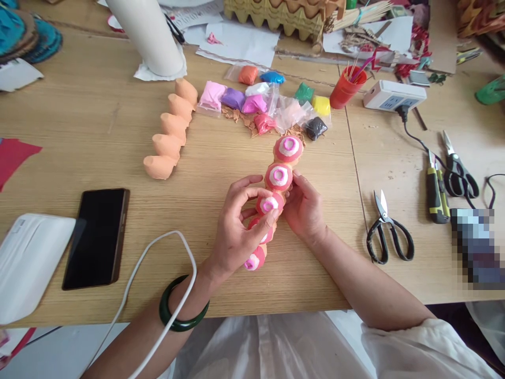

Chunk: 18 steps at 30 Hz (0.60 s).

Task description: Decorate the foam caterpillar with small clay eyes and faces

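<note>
Centrally, a pink-cupped strip (278, 181) with white, magenta-ringed tops is held by fingers of the left hand (234, 223) and right hand (305, 208), its fourth cup (268, 234) partly hidden.

No words, brands or numbers can be read. The white case (37, 266) at the left bears a small label near its top corner, too faint to make out, and a paper sheet (201, 16) beside the white roll (144, 37) carries a row of small reddish shapes, too unclear to read.
</note>
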Motion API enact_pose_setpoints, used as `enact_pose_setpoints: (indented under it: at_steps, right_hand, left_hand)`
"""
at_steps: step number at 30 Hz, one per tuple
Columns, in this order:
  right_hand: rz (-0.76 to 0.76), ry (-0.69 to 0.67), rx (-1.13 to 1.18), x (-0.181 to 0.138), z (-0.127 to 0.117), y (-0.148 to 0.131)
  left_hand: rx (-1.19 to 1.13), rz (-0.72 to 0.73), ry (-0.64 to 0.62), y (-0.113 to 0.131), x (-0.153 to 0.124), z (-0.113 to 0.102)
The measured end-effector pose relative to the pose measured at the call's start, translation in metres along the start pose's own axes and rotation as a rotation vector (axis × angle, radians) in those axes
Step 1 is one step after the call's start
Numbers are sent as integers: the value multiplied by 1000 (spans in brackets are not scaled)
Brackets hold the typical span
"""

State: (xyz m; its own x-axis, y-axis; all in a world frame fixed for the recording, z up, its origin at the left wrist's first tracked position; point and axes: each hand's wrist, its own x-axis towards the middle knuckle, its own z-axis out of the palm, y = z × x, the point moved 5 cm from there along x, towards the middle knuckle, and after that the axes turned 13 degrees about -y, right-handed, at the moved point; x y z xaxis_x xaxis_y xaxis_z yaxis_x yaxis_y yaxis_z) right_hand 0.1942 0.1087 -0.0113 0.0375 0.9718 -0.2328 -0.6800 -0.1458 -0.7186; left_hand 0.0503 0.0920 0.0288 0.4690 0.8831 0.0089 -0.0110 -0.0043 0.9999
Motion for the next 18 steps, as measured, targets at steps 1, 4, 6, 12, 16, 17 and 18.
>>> enact_pose_setpoints:
  at_steps: [1,4,6,12,16,17,18]
  right_hand:
    - [-7,-3,-4,0,0,0]
    - [-25,-2,-17,-2,1,0]
    - [-30,-3,-19,-2,1,1]
    - [-6,-20,7,-1,-1,2]
    - [57,21,66,3,-3,0]
    - [65,25,86,3,-4,-1]
    - [67,26,106,4,-4,-1]
  left_hand:
    - [-1,-1,-4,0,0,0]
    - [7,11,0,1,1,0]
    - [12,16,19,2,1,0]
    - [-25,-5,-13,0,1,0]
    - [-6,30,-100,4,1,0]
    - [22,44,-121,6,0,0]
    - [56,62,-144,7,0,0]
